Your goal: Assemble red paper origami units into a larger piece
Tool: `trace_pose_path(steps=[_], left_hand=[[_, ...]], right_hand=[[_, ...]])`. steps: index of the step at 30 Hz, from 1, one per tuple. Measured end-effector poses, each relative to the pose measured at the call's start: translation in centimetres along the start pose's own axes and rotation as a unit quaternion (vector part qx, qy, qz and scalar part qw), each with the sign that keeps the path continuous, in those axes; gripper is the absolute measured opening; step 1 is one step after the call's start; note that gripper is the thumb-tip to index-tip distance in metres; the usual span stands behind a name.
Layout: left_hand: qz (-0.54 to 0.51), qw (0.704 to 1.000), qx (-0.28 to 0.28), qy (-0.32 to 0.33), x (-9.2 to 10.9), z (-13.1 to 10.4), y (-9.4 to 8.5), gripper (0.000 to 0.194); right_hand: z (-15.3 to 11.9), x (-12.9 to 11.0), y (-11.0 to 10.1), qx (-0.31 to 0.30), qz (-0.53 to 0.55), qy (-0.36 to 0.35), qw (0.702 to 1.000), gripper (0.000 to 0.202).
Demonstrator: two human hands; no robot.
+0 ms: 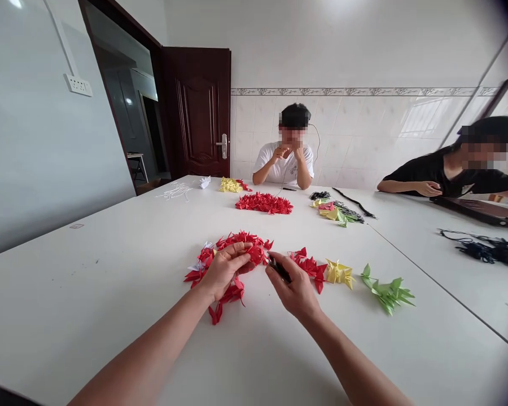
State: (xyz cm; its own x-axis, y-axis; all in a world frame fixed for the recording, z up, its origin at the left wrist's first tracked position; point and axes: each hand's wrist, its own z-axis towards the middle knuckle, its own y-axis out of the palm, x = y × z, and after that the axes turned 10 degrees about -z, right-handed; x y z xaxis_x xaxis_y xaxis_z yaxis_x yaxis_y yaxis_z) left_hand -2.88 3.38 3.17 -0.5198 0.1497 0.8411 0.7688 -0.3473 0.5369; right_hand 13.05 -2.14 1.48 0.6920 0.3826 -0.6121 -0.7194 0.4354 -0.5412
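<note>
My left hand (pixel 226 269) pinches a red folded paper crane (pixel 257 255) above the middle of the white table. In my right hand (pixel 295 286) is a small black tool (pixel 279 268), its tip at the crane's right side; whether it is a pair of snips I cannot tell. A curved row of red paper cranes (pixel 237 239) with a few white ones lies behind and beneath my left hand. To the right of my right hand, the row goes on with red cranes (pixel 311 265), yellow cranes (pixel 340 273) and green cranes (pixel 388 290).
A pile of red cranes (pixel 265 203) lies farther back, with yellow cranes (pixel 231 184) and white strings (pixel 178 190) to its left. Black cords (pixel 491 251) lie at the right. Two other people sit at the table (pixel 110 293), one opposite, one at the right.
</note>
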Motion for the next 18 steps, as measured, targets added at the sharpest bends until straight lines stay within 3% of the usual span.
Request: trace_pose_path(steps=[5,12,18], left_hand=[[0.021,1.0,-0.011,-0.018,-0.13,-0.07,-0.09,0.024],[0.092,0.996,0.021,-0.003,-0.39,-0.12,0.05,0.022],[0.131,0.991,-0.015,-0.006,-0.29,-0.24,0.15,0.022]], right_hand=[[-0.35,-0.01,0.17,-0.005,-0.055,-0.062,0.997,0.028],[-0.38,0.17,0.0,0.005,-0.046,-0.047,0.998,0.028],[-0.24,0.25,-0.05,-0.018,-0.051,-0.018,0.998,0.029]])
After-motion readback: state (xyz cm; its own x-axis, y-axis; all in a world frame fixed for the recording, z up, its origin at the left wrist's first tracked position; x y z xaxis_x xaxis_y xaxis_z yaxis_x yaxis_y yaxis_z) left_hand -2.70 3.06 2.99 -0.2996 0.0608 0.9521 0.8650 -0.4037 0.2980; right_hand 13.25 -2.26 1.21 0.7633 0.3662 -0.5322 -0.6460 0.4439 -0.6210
